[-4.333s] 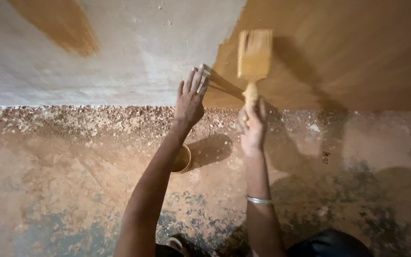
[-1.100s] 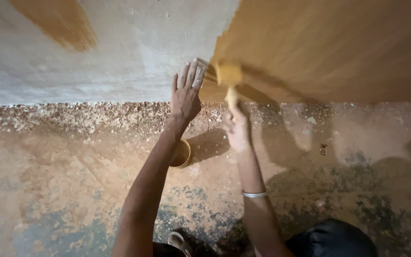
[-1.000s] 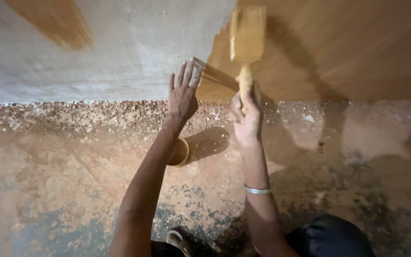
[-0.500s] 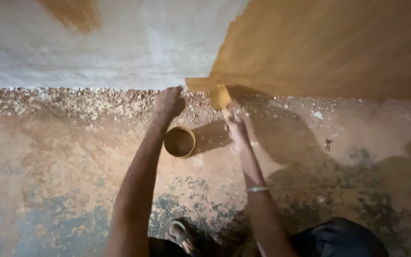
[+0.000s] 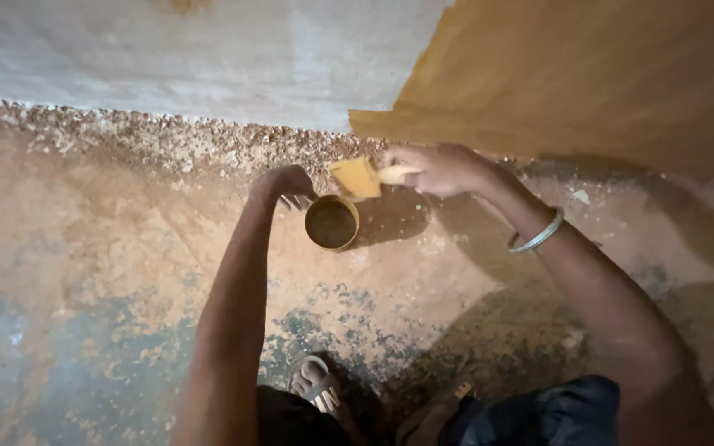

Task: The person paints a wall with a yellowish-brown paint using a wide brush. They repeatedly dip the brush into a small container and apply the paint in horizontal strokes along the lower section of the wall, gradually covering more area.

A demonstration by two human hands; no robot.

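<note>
My right hand [image 5: 440, 168] grips the handle of a flat paintbrush [image 5: 357, 177] loaded with ochre paint; its bristles hang just above the rim of a small round paint tin [image 5: 331, 223] on the floor. My left hand [image 5: 287, 183] rests curled on the floor right beside the tin, touching or nearly touching its far rim. The wall ahead is white plaster [image 5: 208, 58] on the left and freshly painted ochre [image 5: 588, 74] on the right. A silver bangle [image 5: 536, 235] circles my right wrist.
Loose gravel and plaster crumbs [image 5: 167, 140] line the foot of the wall. The floor [image 5: 101, 272] is stained brown with dark patches. My sandalled foot [image 5: 317, 386] and dark clothing [image 5: 539, 413] sit at the bottom edge.
The brush came down off the wall to the tin. My left hand left the wall and dropped to the floor beside the tin. The view tilted down.
</note>
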